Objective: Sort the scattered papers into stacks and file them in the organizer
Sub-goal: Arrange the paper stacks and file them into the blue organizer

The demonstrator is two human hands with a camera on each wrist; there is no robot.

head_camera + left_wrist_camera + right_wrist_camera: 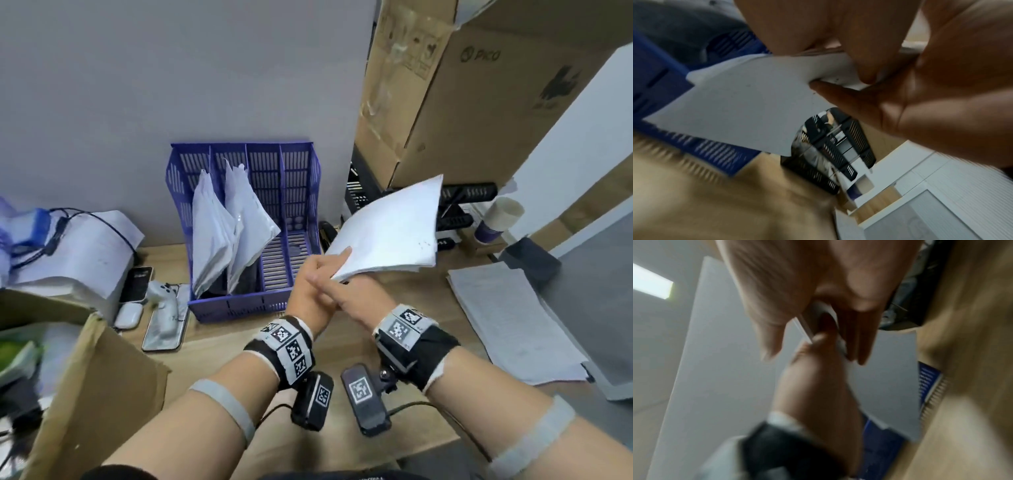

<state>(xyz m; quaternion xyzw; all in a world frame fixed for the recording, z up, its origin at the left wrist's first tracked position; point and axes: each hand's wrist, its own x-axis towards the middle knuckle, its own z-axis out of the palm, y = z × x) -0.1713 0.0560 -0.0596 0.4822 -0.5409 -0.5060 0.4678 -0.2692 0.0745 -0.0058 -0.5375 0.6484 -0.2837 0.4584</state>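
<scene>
Both hands meet at near corner of thin white paper stack (390, 229): left hand (313, 291) pinching corner, right hand (346, 294) gripping same corner. Stack held above wooden counter (342, 342), just right of blue slotted plastic organizer (246, 308). Light, floppy, sheets likely to slip; better held along one long edge.

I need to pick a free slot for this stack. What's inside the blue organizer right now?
The blue organizer has four slots. The two on the left each hold leaning white papers, which hide the slot floors under them. The two on the right show bare slatted floors, with no papers.
</scene>
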